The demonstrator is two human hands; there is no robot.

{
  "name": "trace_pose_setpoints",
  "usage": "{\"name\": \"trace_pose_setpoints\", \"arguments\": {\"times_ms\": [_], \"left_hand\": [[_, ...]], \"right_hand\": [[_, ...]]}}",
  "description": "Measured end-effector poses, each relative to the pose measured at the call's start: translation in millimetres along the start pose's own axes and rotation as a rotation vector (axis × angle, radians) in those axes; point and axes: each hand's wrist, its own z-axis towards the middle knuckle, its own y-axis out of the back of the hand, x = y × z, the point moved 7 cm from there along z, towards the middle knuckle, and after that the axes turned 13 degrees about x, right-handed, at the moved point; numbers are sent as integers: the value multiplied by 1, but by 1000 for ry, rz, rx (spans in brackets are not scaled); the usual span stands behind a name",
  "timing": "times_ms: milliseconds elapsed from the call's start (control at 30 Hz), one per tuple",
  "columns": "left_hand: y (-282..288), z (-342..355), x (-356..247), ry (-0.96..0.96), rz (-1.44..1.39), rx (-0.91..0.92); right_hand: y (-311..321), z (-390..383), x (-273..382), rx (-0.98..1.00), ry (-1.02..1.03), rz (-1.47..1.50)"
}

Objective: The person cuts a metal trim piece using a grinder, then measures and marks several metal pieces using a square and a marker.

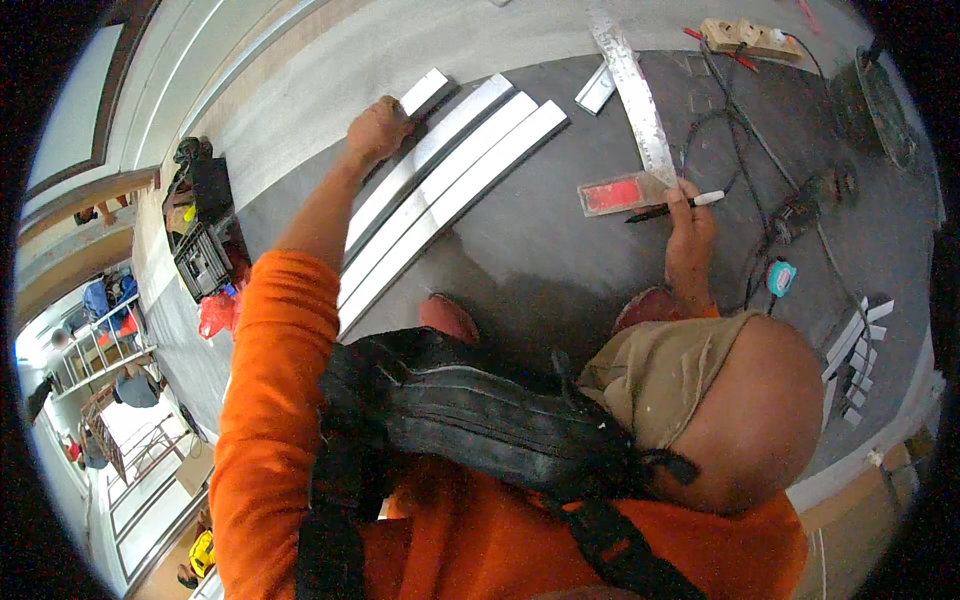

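My left hand (378,130) is closed around the outermost white strip (426,92), near its far end. Beside it several long white strips (455,190) lie almost parallel on the grey floor. My right hand (692,240) grips a square, its metal blade (637,105) pointing away from me and its stock (612,194) bearing a red patch. Pinched in the same fingers is a marker pen (707,198) with a dark tip and a white end. My right fingertips are partly hidden by the tools.
A short white piece (596,90) lies beside the blade. To the right are a power strip (750,38), cables, a dark power tool (798,215), a bucket (888,110), a teal tape measure (781,277) and small white offcuts (862,358). A dark crate (203,258) stands at left.
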Motion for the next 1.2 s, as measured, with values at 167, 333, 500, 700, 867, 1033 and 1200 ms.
{"name": "trace_pose_setpoints", "arguments": {"times_ms": [167, 333, 500, 700, 867, 1033, 1200], "left_hand": [[43, -13, -41, -331, -319, 151], [49, -63, -152, -458, -5, -111], [-4, -85, -217, -420, -143, 57], [-10, -73, -234, -563, -720, 566], [-27, -68, -241, -424, -659, 674], [-38, -70, -251, -462, -857, 611], [-46, -67, -246, -469, -859, 539]], "right_hand": [[22, -1, 12, -32, -54, 11], [-7, 9, 28, 170, -64, 117], [-46, 9, -7, 343, -37, 179], [-63, 11, -6, 370, 6, 344], [-68, 14, -10, 349, -21, 269], [-70, 13, -15, 336, -91, 289], [-72, 16, -16, 282, -168, 259]]}}
